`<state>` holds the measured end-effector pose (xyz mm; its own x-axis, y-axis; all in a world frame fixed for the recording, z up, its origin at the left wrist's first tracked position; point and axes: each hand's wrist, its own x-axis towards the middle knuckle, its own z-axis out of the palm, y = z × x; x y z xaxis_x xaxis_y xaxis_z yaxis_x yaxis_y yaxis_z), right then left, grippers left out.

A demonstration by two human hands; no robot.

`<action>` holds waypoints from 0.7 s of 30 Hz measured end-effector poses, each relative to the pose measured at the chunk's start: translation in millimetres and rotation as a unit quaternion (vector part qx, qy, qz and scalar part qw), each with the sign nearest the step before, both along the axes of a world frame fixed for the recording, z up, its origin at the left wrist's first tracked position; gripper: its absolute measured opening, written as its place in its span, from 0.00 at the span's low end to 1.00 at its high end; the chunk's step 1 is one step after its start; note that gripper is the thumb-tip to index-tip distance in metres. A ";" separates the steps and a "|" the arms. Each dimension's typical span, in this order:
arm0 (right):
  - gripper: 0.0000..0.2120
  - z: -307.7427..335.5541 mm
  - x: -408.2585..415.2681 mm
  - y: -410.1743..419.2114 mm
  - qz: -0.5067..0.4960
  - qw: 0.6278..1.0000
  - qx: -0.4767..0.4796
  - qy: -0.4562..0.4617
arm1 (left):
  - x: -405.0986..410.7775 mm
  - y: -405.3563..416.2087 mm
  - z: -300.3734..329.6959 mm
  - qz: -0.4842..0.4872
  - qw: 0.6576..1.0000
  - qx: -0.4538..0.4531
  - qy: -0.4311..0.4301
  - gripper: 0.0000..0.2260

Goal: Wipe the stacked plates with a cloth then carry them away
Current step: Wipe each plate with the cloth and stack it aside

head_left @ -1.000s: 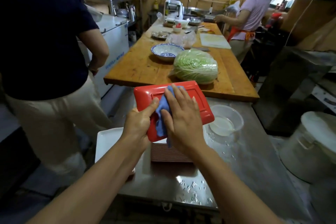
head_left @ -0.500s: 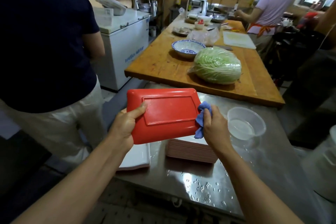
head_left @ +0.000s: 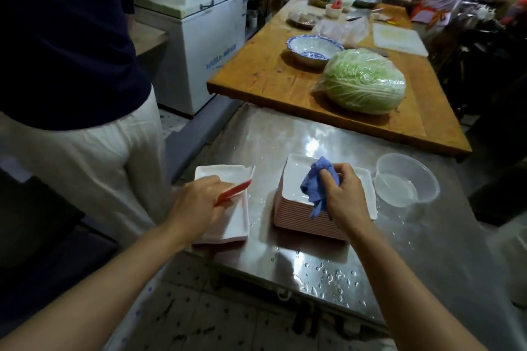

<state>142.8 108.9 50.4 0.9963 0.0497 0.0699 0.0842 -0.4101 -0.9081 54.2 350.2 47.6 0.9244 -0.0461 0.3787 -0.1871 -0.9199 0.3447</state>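
Observation:
A tall stack of rectangular plates [head_left: 296, 179], white inside and red underneath, stands on the steel counter [head_left: 328, 259]. My right hand [head_left: 342, 196] grips a crumpled blue cloth [head_left: 316, 182] on top of that stack. To the left lies a low pile of white plates [head_left: 236, 222]. My left hand [head_left: 196, 205] holds a red-backed plate [head_left: 236, 191] tilted on edge over that low pile, fingers curled round its near side.
A clear plastic bowl [head_left: 406, 179] with water sits right of the stack. Water drops dot the counter's front. A wooden table [head_left: 273, 77] behind carries a wrapped cabbage [head_left: 365, 80] and a blue-patterned bowl [head_left: 313, 48]. A person in white trousers [head_left: 85, 157] stands close on the left.
The red-backed plate went from in front of me, held up, down and left onto the low pile. My right hand left its edge and brought the cloth to the tall stack.

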 end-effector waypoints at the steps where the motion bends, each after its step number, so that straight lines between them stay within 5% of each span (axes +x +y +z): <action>1: 0.01 -1.8 -0.5 0.0 -0.002 1.000 0.000 -0.002 | -2.2 -1.7 -5.9 -0.010 0.999 0.036 0.008 0.07; 6: 0.04 -10.0 -3.2 -1.0 -0.013 1.000 0.003 -0.002 | -9.3 -3.9 -41.8 -0.044 0.988 0.140 0.044 0.11; 8: 0.02 -13.7 -4.3 -1.6 -0.011 1.000 -0.003 0.002 | -10.1 -4.4 -52.3 -0.060 0.985 0.160 0.032 0.06; 21: 0.01 -18.3 -6.7 -12.6 -0.032 0.999 -0.013 0.001 | -10.4 -13.8 -98.7 -0.019 0.975 0.171 0.139 0.18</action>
